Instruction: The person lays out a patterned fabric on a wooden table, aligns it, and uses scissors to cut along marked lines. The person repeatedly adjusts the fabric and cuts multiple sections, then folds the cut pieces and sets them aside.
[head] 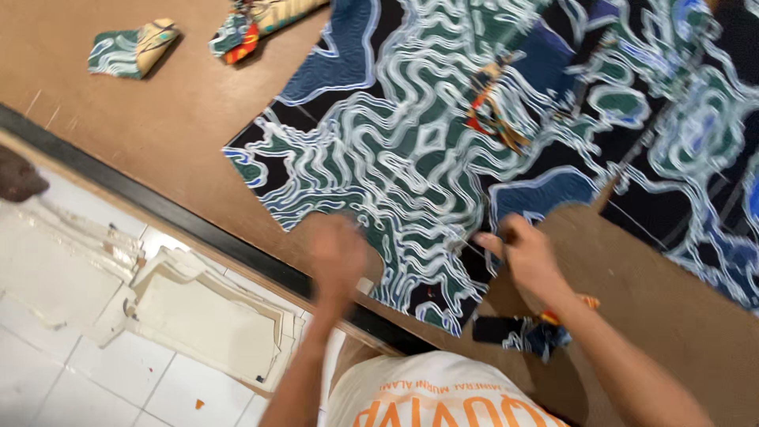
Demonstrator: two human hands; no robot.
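**Head view: patterned cloth on cutting table, two hands at its near edge**

Item 1. A large patterned cloth [443, 142], printed in black, blue, green and white wavy lines, was seen spread flat over a brown table [158, 103]. Its near edge was cut to a shaped outline, with a curved notch lying just beside the left hand.

Item 2. The left hand [338, 257] was recorded at the near edge of the cloth, over the notch. It was blurred by motion, so whether it was open or closed could not be told, nor whether it touched the cloth.

Item 3. The right hand [528, 257] was placed to the right of the left one, on the cloth where it met a brown cardboard pattern piece [656, 277]. The fingers were curled and pinched at the cloth edge; a thin tool may have been held, but this could not be made out.

Item 4. The cardboard pattern piece was laid over the cloth's right near part, under the right forearm.

Item 5. A small cloth scrap [526, 332] of the same print was noted below the right wrist, on the cardboard.

Item 6. Two folded cloth offcuts [134, 49] were left at the far left of the table, well apart from both hands.

Item 7. Pale paper pattern sheets [205, 308] were stacked on the white tiled floor [63, 372] beyond the table's dark edge.
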